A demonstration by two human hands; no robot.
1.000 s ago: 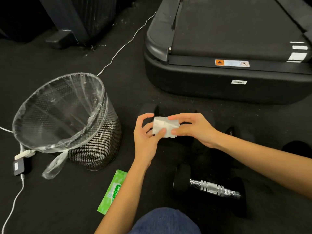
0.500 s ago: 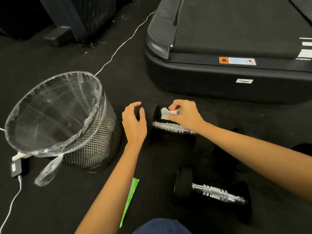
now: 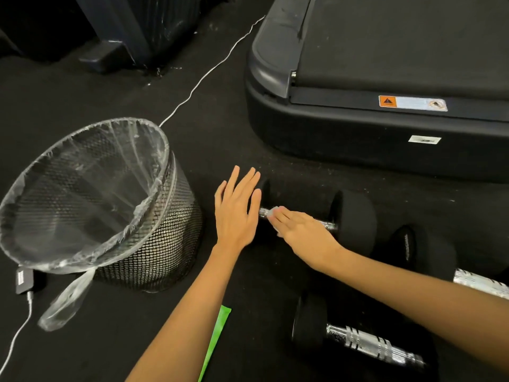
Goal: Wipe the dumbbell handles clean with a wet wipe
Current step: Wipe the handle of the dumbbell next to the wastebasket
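A black dumbbell (image 3: 354,216) with a chrome handle lies on the dark floor in the middle. My right hand (image 3: 301,232) lies flat over its handle, straight fingers pressing the white wet wipe (image 3: 271,213) against the chrome. My left hand (image 3: 237,210) rests open with straight fingers on the dumbbell's left weight, which it mostly hides. A second dumbbell (image 3: 366,344) lies nearer to me at the lower right. The chrome handle of a third dumbbell (image 3: 479,282) shows past my right forearm.
A black mesh waste bin (image 3: 154,238) lined with a clear bag stands to the left. A treadmill base (image 3: 358,139) blocks the far right. A green wipe packet (image 3: 217,334) lies by my left forearm. A white cable (image 3: 209,70) crosses the floor; a charger (image 3: 23,279) lies at left.
My right hand has come down from pinching the wipe above the handle to pressing it flat on the chrome. My left hand moved right onto the left weight. The view shifted closer.
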